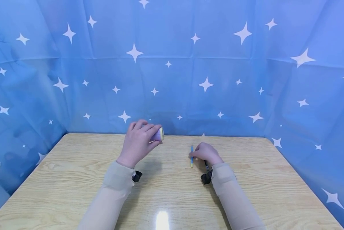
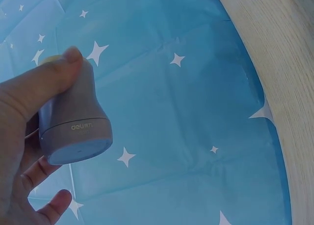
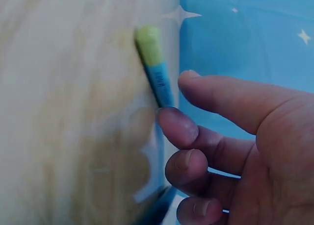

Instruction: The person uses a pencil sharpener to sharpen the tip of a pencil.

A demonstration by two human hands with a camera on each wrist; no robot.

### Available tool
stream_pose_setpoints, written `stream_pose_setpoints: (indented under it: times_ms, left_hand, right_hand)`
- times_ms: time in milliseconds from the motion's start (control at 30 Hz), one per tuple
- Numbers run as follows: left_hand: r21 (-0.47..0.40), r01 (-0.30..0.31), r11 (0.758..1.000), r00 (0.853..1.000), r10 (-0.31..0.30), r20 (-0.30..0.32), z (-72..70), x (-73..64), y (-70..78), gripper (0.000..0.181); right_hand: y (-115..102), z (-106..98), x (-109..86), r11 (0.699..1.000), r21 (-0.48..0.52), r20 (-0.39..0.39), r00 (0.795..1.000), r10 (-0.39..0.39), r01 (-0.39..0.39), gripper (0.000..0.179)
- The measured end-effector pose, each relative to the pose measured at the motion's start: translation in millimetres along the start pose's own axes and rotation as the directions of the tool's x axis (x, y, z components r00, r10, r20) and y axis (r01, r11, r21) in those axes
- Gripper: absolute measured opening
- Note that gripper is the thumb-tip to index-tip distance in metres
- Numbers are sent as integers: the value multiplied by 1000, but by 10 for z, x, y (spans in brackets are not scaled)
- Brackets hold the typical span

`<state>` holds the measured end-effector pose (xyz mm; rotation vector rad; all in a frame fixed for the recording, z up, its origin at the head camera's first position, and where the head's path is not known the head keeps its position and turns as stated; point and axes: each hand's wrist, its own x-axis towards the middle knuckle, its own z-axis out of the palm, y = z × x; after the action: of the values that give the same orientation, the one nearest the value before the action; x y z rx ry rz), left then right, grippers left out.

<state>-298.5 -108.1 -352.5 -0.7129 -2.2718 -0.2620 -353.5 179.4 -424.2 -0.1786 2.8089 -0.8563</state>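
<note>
My left hand (image 1: pixel 138 140) holds a purple pencil sharpener (image 2: pixel 73 107) above the far part of the table. Its lower end bears the word "deli" in the left wrist view; a pale yellow end with a dark hole faces right in the head view. At the table's far middle my right hand (image 1: pixel 206 152) reaches over a blue pencil (image 1: pixel 191 163) with a yellow-green end. In the right wrist view the index fingertip overlaps the pencil, while the thumb stands a little apart from it. The fingers hide part of the pencil.
A dark slender object (image 1: pixel 206 165), partly hidden, lies under the right hand. The wooden table (image 1: pixel 172 188) ends at a blue star-patterned cloth (image 1: pixel 172 80) behind and at both sides. Each wrist wears a small black camera.
</note>
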Motion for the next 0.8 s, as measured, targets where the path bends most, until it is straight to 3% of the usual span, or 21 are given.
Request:
stream_pose_setpoints:
  times_ms: [67,200,300,367,467,567,667,733,800]
  left_hand:
    - [5,2,1000,1000,-2,0,-6,-4,-2,52]
    - [-5,15,1000,1000,-15,-5,-8,-10,-23,54]
    - [-85,60,995,998,-61,-7,37,-15,-92,55]
    - [-175,129,976,992,-129,10,81,-46,-177,54]
    - [-328,283,902,959,-275,71,161,-152,-354,53]
    - [-444,445,777,895,-408,182,204,-309,-527,50]
    - [-495,550,673,834,-476,280,208,-455,-655,52]
    - [-502,588,634,808,-490,328,195,-519,-708,53]
    - [-498,616,611,788,-496,366,178,-565,-740,54]
  right_hand:
    - [21,-38,13,999,32,4,999,-33,33,47]
    - [68,-138,25,976,126,-28,984,-174,176,31]
    - [113,-203,12,938,224,-46,965,-260,263,33]
    - [151,-215,1,914,301,-34,961,-274,271,39]
    - [195,-223,-13,885,387,-21,963,-270,257,45]
    - [226,-230,2,860,448,-33,966,-257,244,46]
    - [249,-246,24,851,460,-60,965,-254,253,47]
    - [256,-252,35,850,461,-65,965,-255,255,47]
    - [260,-250,41,851,461,-53,964,-259,254,47]
